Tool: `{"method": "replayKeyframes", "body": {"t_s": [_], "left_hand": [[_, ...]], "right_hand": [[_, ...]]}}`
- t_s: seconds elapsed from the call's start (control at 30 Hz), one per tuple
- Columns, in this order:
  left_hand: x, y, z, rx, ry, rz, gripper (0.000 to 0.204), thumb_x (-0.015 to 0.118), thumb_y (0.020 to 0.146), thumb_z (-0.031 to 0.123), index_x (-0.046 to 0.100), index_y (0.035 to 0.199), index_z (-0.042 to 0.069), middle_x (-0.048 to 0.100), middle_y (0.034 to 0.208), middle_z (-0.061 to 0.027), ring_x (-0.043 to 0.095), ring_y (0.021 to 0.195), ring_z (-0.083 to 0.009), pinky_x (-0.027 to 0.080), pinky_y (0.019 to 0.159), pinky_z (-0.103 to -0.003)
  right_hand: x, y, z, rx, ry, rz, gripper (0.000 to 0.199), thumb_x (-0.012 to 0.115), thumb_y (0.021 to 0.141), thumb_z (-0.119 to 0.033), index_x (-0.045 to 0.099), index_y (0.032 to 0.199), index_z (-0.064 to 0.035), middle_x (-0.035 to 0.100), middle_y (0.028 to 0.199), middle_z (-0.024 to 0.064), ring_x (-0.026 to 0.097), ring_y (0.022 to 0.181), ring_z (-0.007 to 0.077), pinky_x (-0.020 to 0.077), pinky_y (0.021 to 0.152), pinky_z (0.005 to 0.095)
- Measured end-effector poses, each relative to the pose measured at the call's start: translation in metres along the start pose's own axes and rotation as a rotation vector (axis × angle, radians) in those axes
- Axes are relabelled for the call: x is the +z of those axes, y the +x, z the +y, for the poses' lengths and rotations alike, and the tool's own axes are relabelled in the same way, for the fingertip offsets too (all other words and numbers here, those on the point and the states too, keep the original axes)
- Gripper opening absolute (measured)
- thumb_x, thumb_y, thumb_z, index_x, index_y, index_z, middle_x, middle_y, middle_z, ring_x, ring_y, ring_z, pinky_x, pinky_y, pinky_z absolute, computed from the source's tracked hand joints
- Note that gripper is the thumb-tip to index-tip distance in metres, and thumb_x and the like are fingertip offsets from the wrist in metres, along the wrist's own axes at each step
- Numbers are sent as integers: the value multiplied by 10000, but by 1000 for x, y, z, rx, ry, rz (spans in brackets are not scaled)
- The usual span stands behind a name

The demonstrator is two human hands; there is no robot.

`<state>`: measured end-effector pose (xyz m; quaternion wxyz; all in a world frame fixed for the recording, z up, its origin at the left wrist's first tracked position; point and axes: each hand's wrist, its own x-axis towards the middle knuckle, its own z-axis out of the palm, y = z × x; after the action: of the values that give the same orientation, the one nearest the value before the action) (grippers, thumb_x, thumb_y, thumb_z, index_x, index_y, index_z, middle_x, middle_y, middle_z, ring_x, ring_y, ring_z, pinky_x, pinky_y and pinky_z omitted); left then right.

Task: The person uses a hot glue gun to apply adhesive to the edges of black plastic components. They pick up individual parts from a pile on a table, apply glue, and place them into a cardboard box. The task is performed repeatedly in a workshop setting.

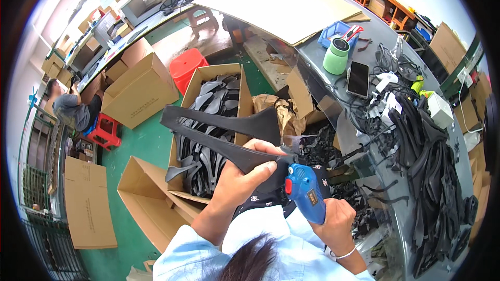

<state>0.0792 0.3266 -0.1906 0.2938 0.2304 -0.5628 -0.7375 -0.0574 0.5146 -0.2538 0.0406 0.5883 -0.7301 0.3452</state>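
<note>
My left hand (237, 179) is closed round a black, forked piece (208, 143) with two long arms, possibly moulded rubber or plastic. The arms reach away to the left over an open cardboard box (237, 67) full of similar black parts (211, 99). In my right hand (336, 224) is a blue handheld power tool (307, 192) with a red button and a small display. Its front end is close against the near end of the black piece; the working tip is hidden there, so I cannot tell whether it touches.
At right, a grey table (383, 166) carries a heap of black parts (416, 161), a phone (358, 79), a green flask (336, 56) and a blue basket (333, 32). Cartons (140, 91) and a red stool (187, 67) stand leftward; a person (73, 104) sits beyond.
</note>
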Motion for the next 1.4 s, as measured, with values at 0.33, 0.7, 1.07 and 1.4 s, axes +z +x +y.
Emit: {"method": "replayKeyframes", "body": {"t_s": [0.33, 0.7, 1.07, 1.4], "left_hand": [[-156, -64, -113, -64, -306, 845, 247, 623, 878, 138, 518, 1070, 22, 624, 983, -92, 635, 868, -189, 531, 790, -334], [-326, -281, -278, 346, -718, 1776, 381, 479, 968, 274, 435, 1246, 17, 554, 1192, -151, 563, 1067, -306, 552, 796, -452], [-261, -132, -282, 127, 898, 1400, 251, 542, 907, 117, 541, 1097, -48, 564, 1098, -182, 551, 968, -293, 455, 870, -378], [122, 125, -160, 536, 619, -269, 132, 604, 878, 84, 618, 970, -9, 625, 1048, -150, 605, 967, -267, 483, 840, -347]], "right_hand": [[14, -14, 8, 251, 48, -75, 450, 822, 659, -286, 459, 742, -33, 524, 591, 146, 559, 555, 357, 419, 536, 430], [31, -17, -5, 270, 82, -222, 428, 824, 652, -251, 471, 768, -38, 555, 600, 139, 592, 542, 331, 449, 521, 384], [26, -22, 26, 249, 20, -75, 459, 798, 681, -380, 493, 763, -46, 564, 575, 132, 608, 531, 313, 479, 496, 396], [9, -81, 60, 427, 140, 341, 407, 853, 626, -226, 539, 790, -26, 556, 617, 106, 577, 507, 276, 466, 491, 360]]}}
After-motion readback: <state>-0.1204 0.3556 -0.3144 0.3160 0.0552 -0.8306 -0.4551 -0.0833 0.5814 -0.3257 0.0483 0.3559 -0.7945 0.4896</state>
